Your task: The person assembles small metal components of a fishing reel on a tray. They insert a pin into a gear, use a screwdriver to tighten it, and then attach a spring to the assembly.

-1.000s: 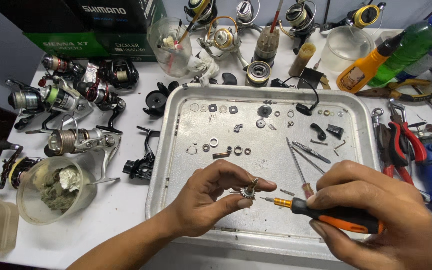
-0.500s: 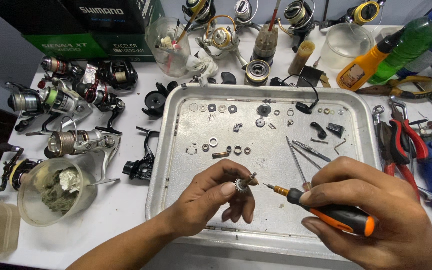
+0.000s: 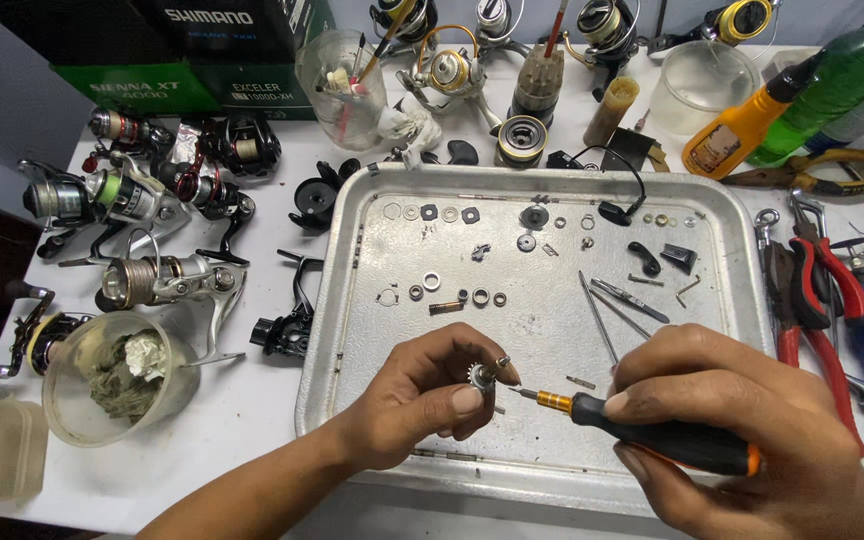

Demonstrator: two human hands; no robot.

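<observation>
Nearest us, our right hand (image 3: 752,440) grips the screwdriver (image 3: 642,432); our left hand (image 3: 422,400) pinches a small toothed gear (image 3: 479,377) over the metal tray (image 3: 552,310). It looks light, stiff, slippery, best held by its rim. Beyond lie reels (image 3: 142,200) on the bench (image 3: 242,420).

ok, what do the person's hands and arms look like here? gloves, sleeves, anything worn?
Both bare. The left hand has no glove, ring or watch, and its forearm shows no sleeve down to the frame edge. The right hand is likewise ungloved with no ring visible; its wrist is cut off by the frame, so a watch or sleeve there cannot be told.
</observation>
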